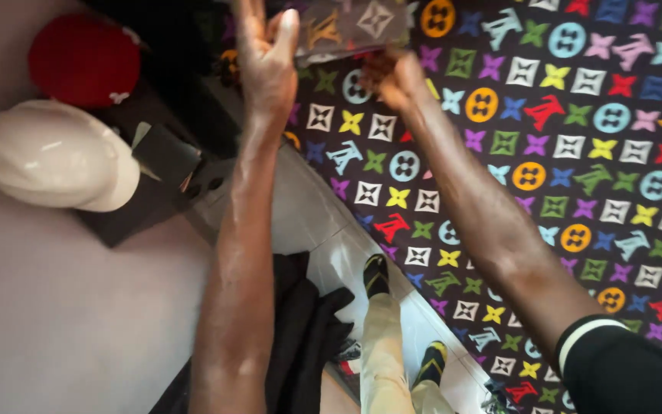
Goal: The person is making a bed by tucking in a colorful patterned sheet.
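My left hand (267, 57) reaches up with fingers stretched, its fingertips against the edge of a brown patterned box or pouch (350, 27) at the top of the view. My right hand (392, 75) is closed on the underside of that same brown item, holding it up against a black wall covered in colourful flower and star shapes (576, 153). Part of the item is cut off by the frame's top edge.
A white cap (55, 157) and a red cap (84, 57) sit on a dark shelf (166, 157) at left. Below are my legs in pale trousers (383, 345) with black-and-yellow shoes (375, 274), a pile of dark clothing (308, 337), and white floor tiles (304, 207).
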